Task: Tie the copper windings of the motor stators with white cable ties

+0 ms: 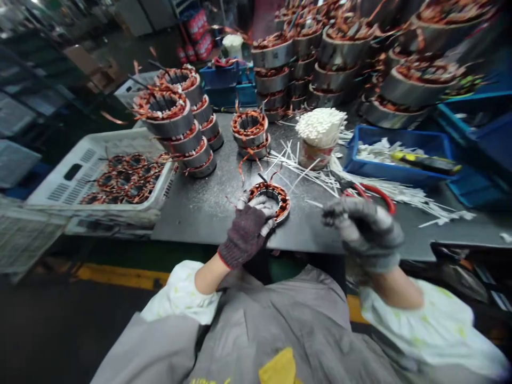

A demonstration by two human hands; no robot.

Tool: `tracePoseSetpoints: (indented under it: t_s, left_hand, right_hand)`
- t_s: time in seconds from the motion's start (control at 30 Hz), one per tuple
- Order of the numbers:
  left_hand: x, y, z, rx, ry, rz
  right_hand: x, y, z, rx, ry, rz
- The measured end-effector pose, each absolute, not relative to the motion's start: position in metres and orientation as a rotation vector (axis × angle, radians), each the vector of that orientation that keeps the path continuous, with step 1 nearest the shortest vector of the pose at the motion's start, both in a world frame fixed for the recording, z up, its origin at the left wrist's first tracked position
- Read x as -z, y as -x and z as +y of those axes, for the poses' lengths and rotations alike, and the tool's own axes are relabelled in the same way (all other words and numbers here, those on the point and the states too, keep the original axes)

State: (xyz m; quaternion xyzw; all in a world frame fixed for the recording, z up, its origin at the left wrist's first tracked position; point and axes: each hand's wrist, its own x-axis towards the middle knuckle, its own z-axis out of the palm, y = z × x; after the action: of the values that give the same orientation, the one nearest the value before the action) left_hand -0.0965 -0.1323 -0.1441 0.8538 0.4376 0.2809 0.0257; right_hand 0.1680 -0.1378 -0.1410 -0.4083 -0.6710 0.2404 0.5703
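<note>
My left hand [251, 226], in a dark knitted glove with pale fingertips, rests on the near left side of a motor stator [283, 205]. Its fingers grip the ring and reach over the copper windings. The stator lies flat near the table's front edge. To its right, my right hand [366, 229] is raised in a grey glove, blurred by motion, with the fingers pinched together. A thin white strip [314, 203] juts leftward from those fingertips, apart from the stator. Behind the right hand lie red-handled pliers [378, 194], partly covered by it.
A small stack of stators [250, 133] stands behind the work, taller stacks [188, 138] to the left. A tub of white sticks [316, 149], scattered strips and a blue bin [400, 165] with a yellow-black cutter [426, 161] stand right. A white crate [96, 205] holds wound coils.
</note>
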Motion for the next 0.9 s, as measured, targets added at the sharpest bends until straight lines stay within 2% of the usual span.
tracePoseSetpoints:
  t_s: [0.13, 0.27, 0.47, 0.77, 0.9]
  left_hand:
    - [0.143, 0.097, -0.136, -0.717, -2.700, 1.366]
    - [0.141, 0.100, -0.134, -0.763, -2.653, 1.346]
    - [0.141, 0.100, -0.128, -0.853, -2.623, 1.315]
    - [0.139, 0.093, -0.131, -0.966, -2.553, 1.396]
    - [0.139, 0.093, -0.130, -0.966, -2.544, 1.382]
  right_hand:
    - [0.166, -0.163, -0.191, -0.558, 0.923, -1.712]
    - [0.166, -0.155, -0.206, -0.716, 0.840, -1.721]
    - [0.163, -0.141, -0.213, -0.776, 0.859, -1.824]
    - [0.149, -0.128, -0.200, -0.541, 0.981, -1.932]
    - [0.145, -0.130, -0.198, -0.614, 0.947, -1.959]
